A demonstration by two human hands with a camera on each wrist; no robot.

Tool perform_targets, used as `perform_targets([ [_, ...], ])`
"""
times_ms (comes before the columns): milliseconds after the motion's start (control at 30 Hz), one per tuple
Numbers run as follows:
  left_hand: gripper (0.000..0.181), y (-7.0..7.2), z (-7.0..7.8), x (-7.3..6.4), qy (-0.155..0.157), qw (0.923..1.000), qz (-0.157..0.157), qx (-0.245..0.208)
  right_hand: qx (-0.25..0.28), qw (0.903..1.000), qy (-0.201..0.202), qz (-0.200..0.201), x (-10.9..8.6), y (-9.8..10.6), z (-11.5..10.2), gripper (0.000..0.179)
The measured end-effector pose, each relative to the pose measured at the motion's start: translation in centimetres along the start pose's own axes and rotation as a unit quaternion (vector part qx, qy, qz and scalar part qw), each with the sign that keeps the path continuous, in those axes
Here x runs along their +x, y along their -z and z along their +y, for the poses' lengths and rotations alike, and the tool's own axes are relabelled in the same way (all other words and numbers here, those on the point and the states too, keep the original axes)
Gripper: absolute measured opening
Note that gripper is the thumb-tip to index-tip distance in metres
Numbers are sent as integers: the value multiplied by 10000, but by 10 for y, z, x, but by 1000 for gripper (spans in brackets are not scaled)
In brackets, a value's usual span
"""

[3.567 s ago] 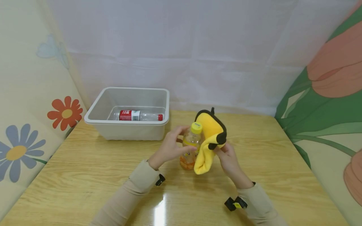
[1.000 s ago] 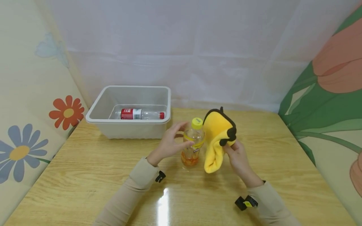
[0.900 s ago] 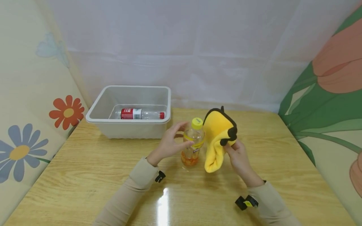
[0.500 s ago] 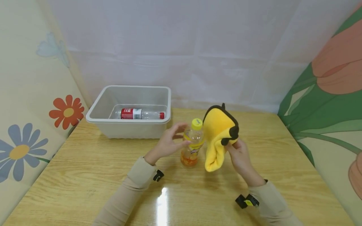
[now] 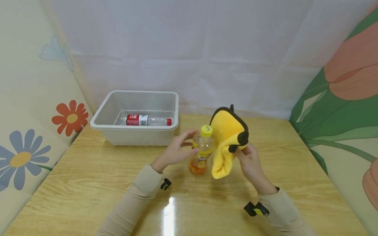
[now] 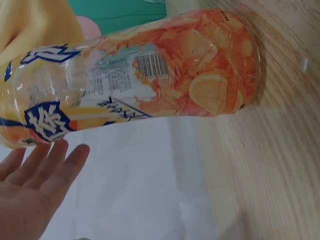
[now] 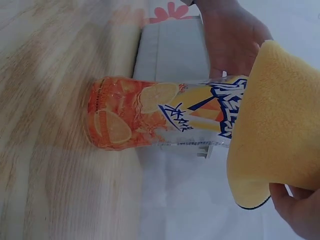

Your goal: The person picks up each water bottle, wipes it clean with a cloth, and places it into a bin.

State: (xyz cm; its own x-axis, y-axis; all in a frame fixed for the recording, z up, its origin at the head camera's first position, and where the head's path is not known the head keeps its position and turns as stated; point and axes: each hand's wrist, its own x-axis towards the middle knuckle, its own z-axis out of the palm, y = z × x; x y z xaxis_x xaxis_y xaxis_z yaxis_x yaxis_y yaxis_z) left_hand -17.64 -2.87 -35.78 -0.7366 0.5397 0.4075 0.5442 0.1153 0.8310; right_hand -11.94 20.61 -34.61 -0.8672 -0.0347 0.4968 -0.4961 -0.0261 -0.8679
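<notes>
A clear plastic drink bottle (image 5: 203,158) with a yellow cap stands on the table, orange slices printed on its lower part. My left hand (image 5: 176,151) holds it lightly from the left, thumb on the near side and fingers on the far side. In the left wrist view those fingers look fairly straight, their tips at the bottle's edge. My right hand (image 5: 250,160) pinches a folded yellow cloth (image 5: 228,126) with dark edging, just right of the bottle. The cloth hides the bottle's upper part in the right wrist view; whether they touch I cannot tell.
A light grey plastic bin (image 5: 134,127) stands at the back left of the wooden table (image 5: 97,190). Inside it lies a clear bottle (image 5: 157,121) with a red label and red cap. A white cloth backdrop (image 5: 236,62) hangs behind, with flower-painted panels on both sides.
Compared with 3.6 seconds ago, the right hand and cloth have moved right, uncovering more of the bottle. Over the last half second the bottle's label has turned, and the cloth has shifted slightly left.
</notes>
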Motion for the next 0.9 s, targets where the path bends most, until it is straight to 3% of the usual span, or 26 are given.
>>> perform_targets([
  [200,61,-9,1,1,53,9986,372,360,6,9997,173,-145,1,-4,0,48],
  [367,60,-12,3,2,43,9975,584,405,-132,9997,35,-177,3,-7,2,45],
  [900,56,-10,6,1,140,9986,432,275,-434,9956,-792,-256,3,-9,15,34],
])
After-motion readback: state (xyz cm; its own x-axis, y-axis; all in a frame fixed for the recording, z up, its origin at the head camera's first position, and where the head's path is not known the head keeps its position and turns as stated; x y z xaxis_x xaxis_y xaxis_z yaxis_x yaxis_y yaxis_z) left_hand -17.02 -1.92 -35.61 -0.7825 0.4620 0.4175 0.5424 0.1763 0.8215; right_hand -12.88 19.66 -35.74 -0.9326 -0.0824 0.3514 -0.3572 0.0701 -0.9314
